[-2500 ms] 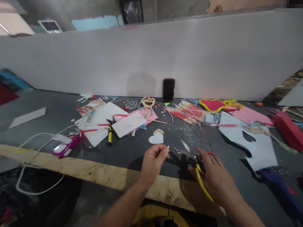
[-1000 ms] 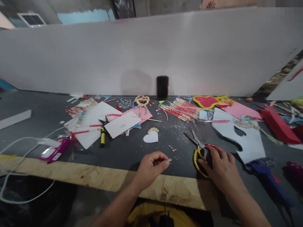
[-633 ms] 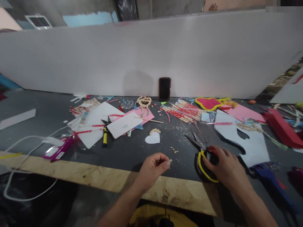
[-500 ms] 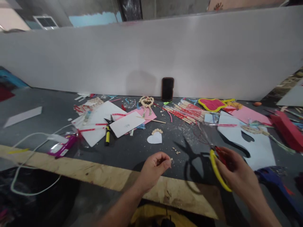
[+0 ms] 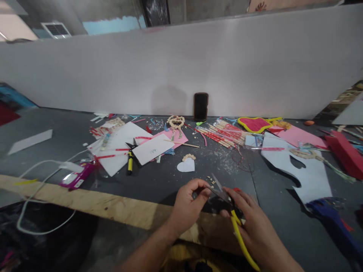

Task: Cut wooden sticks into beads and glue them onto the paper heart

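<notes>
My left hand (image 5: 188, 204) is closed in a pinch above the table's near edge; what sits between its fingertips is too small and covered to make out. My right hand (image 5: 252, 221) grips yellow-handled scissors (image 5: 224, 193) with the blades parted. One blade reaches the left fingertips. Just beyond the blades lie several tiny pale pieces (image 5: 210, 180). Farther off, a white paper heart (image 5: 186, 165) has a row of small pale pieces (image 5: 188, 156) along part of its upper edge.
Black-and-yellow pliers (image 5: 129, 162) lie beside white paper (image 5: 153, 150) at left. A purple glue gun (image 5: 78, 176) with a white cord sits farther left. Red-and-wood sticks (image 5: 218, 134) are behind, a phone (image 5: 200, 107) leans on the wall, and a blue tool (image 5: 326, 211) lies right.
The scissors in my right hand have moved left, bringing their blades to my left fingertips. My left hand stays pinched in nearly the same place; the small pale piece at its fingertips is now covered.
</notes>
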Demonstrator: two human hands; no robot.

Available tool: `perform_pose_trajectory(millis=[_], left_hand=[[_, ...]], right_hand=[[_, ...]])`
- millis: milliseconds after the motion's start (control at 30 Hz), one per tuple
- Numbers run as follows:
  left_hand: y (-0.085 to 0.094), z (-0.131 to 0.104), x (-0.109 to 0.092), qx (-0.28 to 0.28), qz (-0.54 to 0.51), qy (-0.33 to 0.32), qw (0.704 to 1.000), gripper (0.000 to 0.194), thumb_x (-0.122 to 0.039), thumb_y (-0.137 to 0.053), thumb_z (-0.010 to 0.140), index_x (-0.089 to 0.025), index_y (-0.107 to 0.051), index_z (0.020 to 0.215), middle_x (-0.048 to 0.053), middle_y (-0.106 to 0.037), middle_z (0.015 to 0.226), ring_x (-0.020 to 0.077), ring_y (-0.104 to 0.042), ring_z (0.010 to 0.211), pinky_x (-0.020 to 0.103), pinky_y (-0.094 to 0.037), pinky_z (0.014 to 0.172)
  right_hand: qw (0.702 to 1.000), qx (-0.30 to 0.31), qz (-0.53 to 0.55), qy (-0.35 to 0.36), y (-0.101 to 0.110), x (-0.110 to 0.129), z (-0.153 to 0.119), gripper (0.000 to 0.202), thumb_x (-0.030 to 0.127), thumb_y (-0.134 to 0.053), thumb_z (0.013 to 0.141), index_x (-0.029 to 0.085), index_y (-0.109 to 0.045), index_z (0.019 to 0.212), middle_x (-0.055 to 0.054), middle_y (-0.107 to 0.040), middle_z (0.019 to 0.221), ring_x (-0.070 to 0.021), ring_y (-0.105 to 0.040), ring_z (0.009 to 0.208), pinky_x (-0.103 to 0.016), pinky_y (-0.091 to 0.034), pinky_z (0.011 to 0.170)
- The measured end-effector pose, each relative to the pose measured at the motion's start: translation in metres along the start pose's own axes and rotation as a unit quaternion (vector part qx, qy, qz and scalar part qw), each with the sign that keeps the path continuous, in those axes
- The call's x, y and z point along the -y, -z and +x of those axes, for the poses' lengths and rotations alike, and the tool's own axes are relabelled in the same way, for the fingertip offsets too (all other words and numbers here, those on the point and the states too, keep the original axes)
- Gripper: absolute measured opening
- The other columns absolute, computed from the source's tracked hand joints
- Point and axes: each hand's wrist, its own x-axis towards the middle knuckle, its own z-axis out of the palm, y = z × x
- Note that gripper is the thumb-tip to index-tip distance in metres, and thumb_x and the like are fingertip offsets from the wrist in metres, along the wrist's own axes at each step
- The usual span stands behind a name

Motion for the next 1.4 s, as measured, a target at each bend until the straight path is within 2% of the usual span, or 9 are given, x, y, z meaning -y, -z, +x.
perform_pose_trajectory(millis=[167, 333, 500, 700, 900, 1067, 1267, 1333, 1400], left_hand=[[-0.005, -0.001, -0.001, 0.009, -0.011, -0.006, 1.0, 0.014, -0.028, -0.054, 0.081, -0.015, -0.06, 0.079, 0.002, -0.059, 0.072, 0.0116, -0.05, 0.066, 0.02, -0.039, 0.061], [-0.006, 0.0, -0.003, 0.01, 0.007, -0.041, 0.999, 0.01, -0.019, -0.054, 0.08, -0.015, -0.062, 0.075, 0.003, -0.063, 0.077, 0.0125, -0.055, 0.072, 0.02, -0.042, 0.066], [-0.004, 0.001, -0.004, 0.014, 0.04, -0.075, 0.996, 0.01, -0.014, -0.054, 0.078, -0.015, -0.064, 0.074, 0.002, -0.064, 0.075, 0.012, -0.057, 0.071, 0.019, -0.043, 0.067], [-0.005, 0.0, -0.004, 0.003, 0.068, -0.075, 0.995, 0.012, -0.01, -0.054, 0.075, -0.014, -0.066, 0.073, 0.003, -0.066, 0.075, 0.0126, -0.059, 0.072, 0.019, -0.044, 0.068], [-0.007, -0.002, -0.002, -0.013, 0.108, -0.079, 0.991, 0.016, -0.02, -0.055, 0.078, -0.016, -0.064, 0.066, 0.001, -0.062, 0.065, 0.0122, -0.054, 0.064, 0.021, -0.04, 0.063], [-0.005, 0.0, 0.001, -0.005, 0.079, -0.026, 0.997, 0.018, -0.027, -0.053, 0.08, -0.016, -0.062, 0.07, 0.0, -0.059, 0.064, 0.0115, -0.05, 0.062, 0.02, -0.037, 0.058], [0.002, 0.001, 0.003, 0.017, 0.068, -0.026, 0.997, 0.017, -0.025, -0.049, 0.081, -0.015, -0.057, 0.07, -0.001, -0.054, 0.064, 0.0112, -0.047, 0.063, 0.019, -0.036, 0.059], [0.005, 0.002, 0.003, 0.032, 0.067, -0.029, 0.997, 0.018, -0.024, -0.047, 0.082, -0.016, -0.056, 0.069, -0.001, -0.052, 0.063, 0.0105, -0.045, 0.061, 0.019, -0.035, 0.058], [0.008, 0.004, 0.001, 0.044, 0.074, -0.031, 0.996, 0.018, -0.024, -0.047, 0.082, -0.015, -0.056, 0.069, -0.002, -0.051, 0.062, 0.0101, -0.044, 0.06, 0.019, -0.034, 0.057]], right_hand=[[1.0, 0.017, -0.022, 0.011, -0.004, 0.006, 0.001, 0.047, 0.04, -0.047, 0.081, 0.02, -0.047, 0.124, -0.011, -0.058, 0.109, -0.0221, -0.055, 0.103, -0.033, -0.05, 0.08], [0.999, 0.032, -0.035, 0.012, -0.009, 0.006, -0.001, 0.049, 0.04, -0.046, 0.082, 0.021, -0.043, 0.128, -0.011, -0.058, 0.109, -0.0225, -0.056, 0.103, -0.034, -0.051, 0.079], [0.997, 0.01, -0.07, 0.028, -0.014, 0.006, -0.005, 0.048, 0.039, -0.044, 0.083, 0.021, -0.043, 0.127, -0.011, -0.06, 0.106, -0.0234, -0.058, 0.099, -0.034, -0.052, 0.075], [0.994, 0.001, -0.096, 0.055, -0.017, 0.007, -0.004, 0.045, 0.037, -0.042, 0.084, 0.016, -0.044, 0.124, -0.013, -0.061, 0.1, -0.0224, -0.062, 0.086, -0.033, -0.052, 0.069], [0.996, 0.004, -0.059, 0.06, -0.02, 0.002, -0.005, 0.039, 0.033, -0.039, 0.087, 0.016, -0.047, 0.121, -0.011, -0.066, 0.091, -0.0181, -0.065, 0.073, -0.026, -0.051, 0.06], [0.996, 0.002, -0.087, 0.011, -0.011, 0.002, 0.0, 0.041, 0.039, -0.042, 0.085, 0.02, -0.046, 0.121, -0.008, -0.066, 0.1, -0.018, -0.065, 0.08, -0.025, -0.05, 0.061], [0.979, 0.016, -0.161, -0.122, -0.002, -0.027, 0.009, 0.049, 0.049, -0.041, 0.082, 0.018, -0.047, 0.12, -0.005, -0.068, 0.071, -0.0221, -0.065, 0.059, -0.03, -0.047, 0.049], [0.975, 0.001, -0.181, -0.13, 0.0, -0.044, 0.012, 0.049, 0.046, -0.041, 0.082, 0.014, -0.048, 0.118, -0.008, -0.068, 0.074, -0.0239, -0.065, 0.065, -0.032, -0.048, 0.054], [0.972, -0.023, -0.208, -0.103, 0.001, -0.06, 0.015, 0.043, 0.039, -0.041, 0.081, 0.011, -0.05, 0.113, -0.012, -0.067, 0.085, -0.0256, -0.064, 0.078, -0.035, -0.048, 0.066]])
